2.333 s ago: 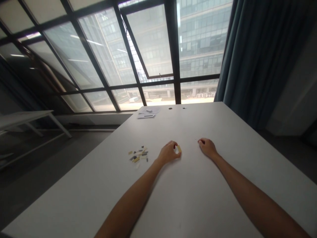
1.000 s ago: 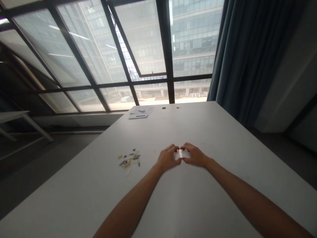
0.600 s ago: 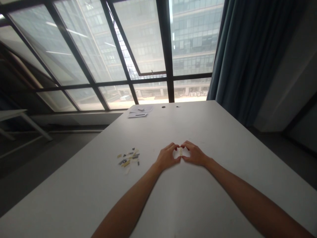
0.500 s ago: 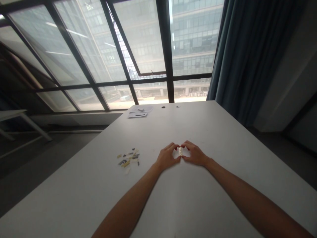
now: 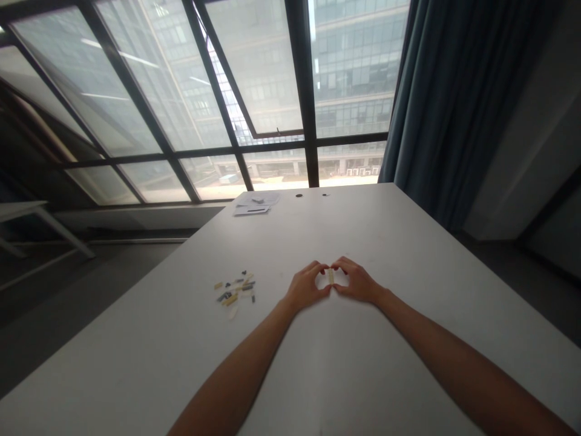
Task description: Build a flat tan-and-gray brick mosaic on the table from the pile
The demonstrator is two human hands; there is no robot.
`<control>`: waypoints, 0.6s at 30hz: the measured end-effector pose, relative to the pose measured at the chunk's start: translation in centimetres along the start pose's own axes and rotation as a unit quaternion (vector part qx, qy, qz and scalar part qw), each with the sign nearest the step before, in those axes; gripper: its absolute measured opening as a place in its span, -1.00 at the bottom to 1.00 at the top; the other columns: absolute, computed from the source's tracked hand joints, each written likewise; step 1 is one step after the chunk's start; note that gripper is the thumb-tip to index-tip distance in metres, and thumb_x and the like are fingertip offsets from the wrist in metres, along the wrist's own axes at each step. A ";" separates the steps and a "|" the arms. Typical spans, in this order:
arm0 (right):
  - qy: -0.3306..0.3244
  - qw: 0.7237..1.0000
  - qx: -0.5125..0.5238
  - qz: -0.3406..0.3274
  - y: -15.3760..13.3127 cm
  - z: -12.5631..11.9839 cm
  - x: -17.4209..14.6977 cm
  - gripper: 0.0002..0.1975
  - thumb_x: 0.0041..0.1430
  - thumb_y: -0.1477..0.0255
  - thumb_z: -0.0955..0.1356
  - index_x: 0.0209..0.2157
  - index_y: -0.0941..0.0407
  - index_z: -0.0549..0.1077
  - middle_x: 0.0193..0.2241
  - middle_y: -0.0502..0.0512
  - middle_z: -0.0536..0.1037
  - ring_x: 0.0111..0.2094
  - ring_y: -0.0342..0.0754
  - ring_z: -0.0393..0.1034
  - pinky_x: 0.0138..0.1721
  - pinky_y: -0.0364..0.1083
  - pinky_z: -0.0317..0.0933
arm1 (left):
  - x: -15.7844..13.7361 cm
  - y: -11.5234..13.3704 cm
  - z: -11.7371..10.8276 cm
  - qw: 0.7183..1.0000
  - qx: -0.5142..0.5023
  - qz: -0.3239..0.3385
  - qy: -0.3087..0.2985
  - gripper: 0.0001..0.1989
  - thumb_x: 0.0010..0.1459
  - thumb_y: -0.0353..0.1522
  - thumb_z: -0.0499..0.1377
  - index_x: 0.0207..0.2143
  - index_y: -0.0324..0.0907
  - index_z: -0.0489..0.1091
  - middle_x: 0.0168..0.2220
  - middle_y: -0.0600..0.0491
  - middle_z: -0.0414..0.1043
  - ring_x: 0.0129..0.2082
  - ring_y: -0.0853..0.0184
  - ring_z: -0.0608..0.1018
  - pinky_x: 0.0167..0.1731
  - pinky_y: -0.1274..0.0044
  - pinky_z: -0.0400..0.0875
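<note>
A small cream building brick (image 5: 331,277) stands between my two hands over the middle of the white table (image 5: 331,233). My left hand (image 5: 307,287) pinches its left side, with the thumb at the near end and the fingers at the far end. My right hand (image 5: 357,284) grips it likewise from the right, closed in a mirrored curve. The fingertips of both hands nearly meet at each end of the brick. Whether it is one brick or several joined is too small to tell. To the left lies a loose pile of small bricks (image 5: 233,293) in yellow, cream, grey and black.
Papers (image 5: 252,210) with a dark pen-like item lie at the table's far left corner. Two small dark spots, perhaps cable holes, mark the far edge. Beyond are windows and a blue curtain (image 5: 422,115). Another table (image 5: 27,210) stands at far left.
The brick's visible face has changed from pale and bumpy to smoother and yellower, as if slightly turned. Both hands keep nearly the same place and pinch.
</note>
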State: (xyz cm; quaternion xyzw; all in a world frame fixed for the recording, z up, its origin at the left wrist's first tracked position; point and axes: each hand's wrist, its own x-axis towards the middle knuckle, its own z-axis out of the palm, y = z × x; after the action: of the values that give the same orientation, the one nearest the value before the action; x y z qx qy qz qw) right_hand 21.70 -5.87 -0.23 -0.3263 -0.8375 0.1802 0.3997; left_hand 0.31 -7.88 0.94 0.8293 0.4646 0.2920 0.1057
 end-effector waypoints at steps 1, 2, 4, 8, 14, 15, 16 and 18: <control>-0.001 1.000 0.000 -0.001 0.0 0.0 0.0 -0.65 -0.01 0.50 0.45 -0.13 0.06 0.44 -0.18 0.08 0.49 -0.15 0.01 0.40 -0.11 -0.04 0.30 | 0.0 0.0 0.0 1.000 -0.002 0.000 -0.002 -0.56 0.05 -0.29 0.30 0.02 -0.03 0.43 -0.10 0.07 0.48 -0.22 0.33 0.54 -0.16 0.53 0.44; -0.002 1.000 -0.001 -0.001 -0.1 0.0 0.0 -0.65 -0.01 0.51 0.45 -0.13 0.06 0.44 -0.19 0.08 0.49 -0.15 0.01 0.40 -0.11 -0.04 0.30 | 0.0 -0.1 0.0 1.000 -0.004 0.001 -0.002 -0.56 0.05 -0.29 0.30 0.02 -0.03 0.43 -0.10 0.07 0.48 -0.22 0.34 0.54 -0.16 0.53 0.44; -0.005 1.000 -0.001 0.001 -0.1 0.0 0.0 -0.64 -0.02 0.51 0.46 -0.13 0.06 0.44 -0.20 0.08 0.48 -0.16 0.01 0.40 -0.12 -0.04 0.31 | -0.1 -0.2 0.0 1.000 -0.009 0.008 0.000 -0.57 0.05 -0.30 0.30 0.02 -0.02 0.44 -0.10 0.07 0.48 -0.23 0.34 0.54 -0.18 0.54 0.44; -0.006 1.000 0.004 0.002 -0.3 0.0 -0.1 -0.64 -0.02 0.52 0.45 -0.12 0.06 0.44 -0.20 0.08 0.48 -0.17 0.00 0.40 -0.12 -0.05 0.31 | -0.2 -0.2 0.0 1.000 -0.018 0.013 0.005 -0.58 0.05 -0.31 0.29 0.01 -0.03 0.44 -0.12 0.08 0.48 -0.23 0.35 0.54 -0.20 0.55 0.43; -0.011 1.000 0.013 -0.002 -1.3 0.0 -0.7 -0.60 -0.03 0.54 0.45 -0.10 0.06 0.43 -0.18 0.09 0.48 -0.16 0.01 0.39 -0.12 -0.05 0.31 | -1.3 0.6 -0.5 1.000 -0.031 0.005 0.004 -0.58 0.04 -0.32 0.30 -0.01 -0.03 0.43 -0.13 0.07 0.48 -0.22 0.34 0.54 -0.20 0.54 0.44; -0.011 1.000 0.014 -0.003 -1.5 0.0 -0.9 -0.60 -0.03 0.54 0.45 -0.10 0.06 0.43 -0.18 0.09 0.48 -0.16 0.01 0.39 -0.13 -0.05 0.30 | -1.5 0.8 -0.6 0.999 -0.033 0.002 0.002 -0.59 0.03 -0.32 0.30 -0.01 -0.03 0.43 -0.13 0.07 0.48 -0.22 0.33 0.54 -0.20 0.54 0.44; -0.013 1.000 0.015 -0.004 -1.7 0.0 -1.0 -0.60 -0.04 0.54 0.45 -0.10 0.06 0.43 -0.18 0.09 0.48 -0.17 0.00 0.39 -0.13 -0.05 0.30 | -1.7 0.9 -0.7 0.999 -0.036 0.000 -0.001 -0.59 0.03 -0.31 0.30 -0.02 -0.03 0.43 -0.13 0.07 0.48 -0.22 0.33 0.54 -0.19 0.54 0.44; -0.011 1.000 0.017 -0.003 -2.0 -0.1 -1.2 -0.59 -0.05 0.55 0.45 -0.11 0.06 0.42 -0.19 0.08 0.48 -0.19 -0.01 0.39 -0.14 -0.05 0.30 | -2.0 1.1 -0.8 0.999 -0.041 -0.004 -0.005 -0.60 0.03 -0.32 0.30 -0.02 -0.02 0.43 -0.13 0.06 0.48 -0.22 0.32 0.54 -0.19 0.54 0.44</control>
State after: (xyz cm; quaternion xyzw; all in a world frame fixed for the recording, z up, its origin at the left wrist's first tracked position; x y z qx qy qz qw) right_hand 21.52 -8.20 0.30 -0.3150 -0.8395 0.1967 0.3966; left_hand -0.17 -10.21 1.31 0.8240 0.4552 0.3057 0.1431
